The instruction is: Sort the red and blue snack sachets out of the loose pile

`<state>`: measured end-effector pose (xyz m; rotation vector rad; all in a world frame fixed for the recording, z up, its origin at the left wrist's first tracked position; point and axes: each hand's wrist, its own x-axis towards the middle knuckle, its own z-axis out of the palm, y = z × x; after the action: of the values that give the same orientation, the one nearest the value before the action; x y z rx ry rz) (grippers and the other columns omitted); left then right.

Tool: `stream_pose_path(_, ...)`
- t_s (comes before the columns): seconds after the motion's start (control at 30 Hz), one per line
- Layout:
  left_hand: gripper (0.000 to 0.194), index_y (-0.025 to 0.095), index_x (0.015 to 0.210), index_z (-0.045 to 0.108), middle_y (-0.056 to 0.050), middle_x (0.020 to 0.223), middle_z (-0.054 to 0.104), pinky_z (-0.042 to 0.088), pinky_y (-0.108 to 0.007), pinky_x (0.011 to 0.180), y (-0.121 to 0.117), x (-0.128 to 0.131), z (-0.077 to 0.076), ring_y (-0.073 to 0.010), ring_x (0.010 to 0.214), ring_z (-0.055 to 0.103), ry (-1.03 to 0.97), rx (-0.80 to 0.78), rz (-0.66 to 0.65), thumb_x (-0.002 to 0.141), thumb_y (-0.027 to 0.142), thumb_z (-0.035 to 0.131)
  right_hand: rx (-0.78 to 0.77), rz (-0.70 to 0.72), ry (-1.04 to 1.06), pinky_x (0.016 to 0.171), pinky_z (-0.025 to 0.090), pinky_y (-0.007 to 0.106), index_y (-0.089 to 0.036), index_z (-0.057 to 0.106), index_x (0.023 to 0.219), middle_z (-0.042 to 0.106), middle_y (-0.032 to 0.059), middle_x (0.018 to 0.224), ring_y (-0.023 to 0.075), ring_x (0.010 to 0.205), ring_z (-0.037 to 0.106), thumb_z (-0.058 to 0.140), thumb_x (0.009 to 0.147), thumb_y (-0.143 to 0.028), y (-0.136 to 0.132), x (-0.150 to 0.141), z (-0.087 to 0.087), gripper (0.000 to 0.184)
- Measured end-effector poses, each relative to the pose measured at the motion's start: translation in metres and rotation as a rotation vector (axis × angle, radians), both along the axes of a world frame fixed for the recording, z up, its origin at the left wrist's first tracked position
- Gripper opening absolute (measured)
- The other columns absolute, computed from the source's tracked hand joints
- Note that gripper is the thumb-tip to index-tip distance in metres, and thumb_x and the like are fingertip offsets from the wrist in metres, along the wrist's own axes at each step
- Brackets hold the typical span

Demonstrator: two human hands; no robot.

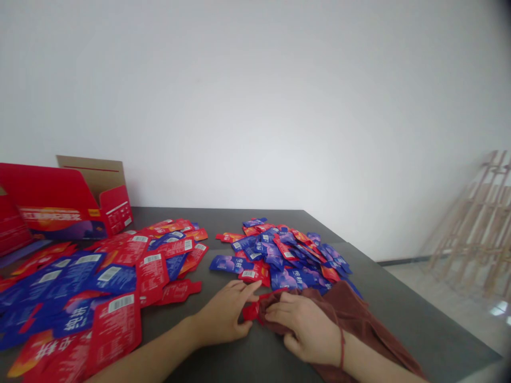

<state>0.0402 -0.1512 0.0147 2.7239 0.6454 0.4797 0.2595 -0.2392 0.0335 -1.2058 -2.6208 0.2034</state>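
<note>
A red spouted pouch (251, 311) lies on the dark table, its far part hidden under a brown cloth (359, 319). My left hand (221, 314) rests at the pouch's left end, thumb and fingers apart on either side of it; whether they touch it I cannot tell. Fingers curled, my right hand (309, 327) presses a bunched part of the cloth down over the pouch. Just beyond both hands is a heap of small blue and red pouches (279, 255).
Larger red and blue pouches (151, 271) are spread over the left side of the dark table (239, 356). An open red cardboard box (59, 207) stands behind them. A white wall (255, 106) rises at the back, and a wooden rack (475, 223) leans at the far right.
</note>
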Motion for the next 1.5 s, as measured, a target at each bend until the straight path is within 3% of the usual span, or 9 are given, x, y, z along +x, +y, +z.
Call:
stream_pose_path(0.17,0.088,0.018,0.144,0.024,-0.01,0.132,0.053,0.03,-0.045,0.108,-0.001,-0.004,0.002,-0.027,0.12,0.048,0.039,0.027,-0.043,0.061,0.016,0.052,0.051,0.075,-0.076,0.092,0.039,0.034,-0.018,0.061,0.109,0.066,0.0056,0.11,0.0223,0.103,0.051,0.051,0.076,-0.02,0.022,-0.04,-0.003,0.035)
stream_pose_path(0.33,0.081,0.02,0.143,0.029,-0.009,0.132,0.053,0.025,-0.046,0.111,-0.002,-0.004,0.003,-0.0264,0.12,0.048,0.056,0.062,-0.042,0.067,0.02,0.056,0.035,0.052,0.004,0.09,0.041,0.032,-0.019,0.061,0.113,0.068,0.0036,0.109,0.0206,0.097,0.055,0.05,0.075,-0.016,0.016,-0.024,-0.004,0.04)
stream_pose_path(0.43,0.078,0.021,0.143,0.029,-0.009,0.129,0.056,0.024,-0.048,0.111,-0.002,0.0,0.003,-0.0268,0.118,0.05,0.059,0.073,-0.021,0.072,0.027,0.06,0.048,-0.106,0.062,0.091,0.042,0.033,-0.02,0.061,0.118,0.067,0.004,0.112,0.0208,0.099,0.056,0.048,0.07,-0.011,0.004,0.008,-0.005,0.05)
stream_pose_path(0.57,0.073,0.019,0.142,0.034,-0.01,0.121,0.059,0.027,-0.046,0.11,-0.003,0.007,0.001,-0.0256,0.11,0.054,0.069,0.109,-0.025,0.075,0.028,0.061,0.125,-0.464,0.072,0.1,0.039,0.04,-0.018,0.06,0.122,0.064,0.0069,0.121,0.0227,0.109,0.055,0.045,0.071,-0.009,-0.003,0.042,-0.013,0.054)
stream_pose_path(0.63,0.066,0.019,0.14,0.038,-0.01,0.119,0.06,0.029,-0.044,0.109,-0.005,0.01,-0.001,-0.0246,0.108,0.054,0.065,0.152,-0.017,0.078,0.023,0.059,0.133,-0.509,0.047,0.104,0.037,0.043,-0.018,0.06,0.122,0.063,0.0074,0.122,0.024,0.112,0.055,0.046,0.07,-0.01,-0.004,0.048,-0.018,0.054)
stream_pose_path(0.83,0.052,0.019,0.131,0.049,-0.008,0.103,0.065,0.039,-0.04,0.097,-0.011,0.014,-0.001,-0.0231,0.095,0.057,0.066,0.236,0.033,0.08,0.009,0.047,0.194,-0.456,0.082,0.105,0.038,0.043,-0.018,0.058,0.125,0.062,0.0063,0.124,0.0233,0.112,0.055,0.045,0.071,-0.008,-0.001,0.049,-0.023,0.056)
stream_pose_path(1.03,0.038,0.024,0.124,0.05,-0.003,0.105,0.066,0.045,-0.033,0.082,-0.013,0.02,-0.004,-0.0213,0.095,0.059,-0.1,-0.138,0.278,0.088,0.018,0.044,0.37,-0.435,0.181,0.104,0.038,0.042,-0.019,0.05,0.131,0.056,0.008,0.13,0.0213,0.119,0.049,0.04,0.076,-0.007,-0.005,0.055,-0.007,0.057)
stream_pose_path(1.27,0.042,0.018,0.126,0.047,-0.01,0.126,0.054,0.036,-0.044,0.101,-0.004,0.011,-0.019,-0.0255,0.119,0.045,-0.07,0.013,0.303,0.084,0.015,0.049,0.137,-0.31,-0.019,0.105,0.035,0.038,-0.019,0.054,0.131,0.054,0.0036,0.136,0.0227,0.119,0.047,0.047,0.071,-0.009,-0.004,0.022,-0.01,0.061)
stream_pose_path(1.5,0.041,0.025,0.122,0.053,-0.005,0.128,0.053,0.035,-0.041,0.104,-0.002,0.011,-0.017,-0.0227,0.122,0.044,0.025,0.073,0.163,0.085,0.009,0.046,0.031,-0.106,-0.066,0.094,0.04,0.038,-0.019,0.056,0.126,0.061,0.0044,0.123,0.0236,0.101,0.049,0.051,0.074,-0.018,0.011,-0.01,-0.01,0.052)
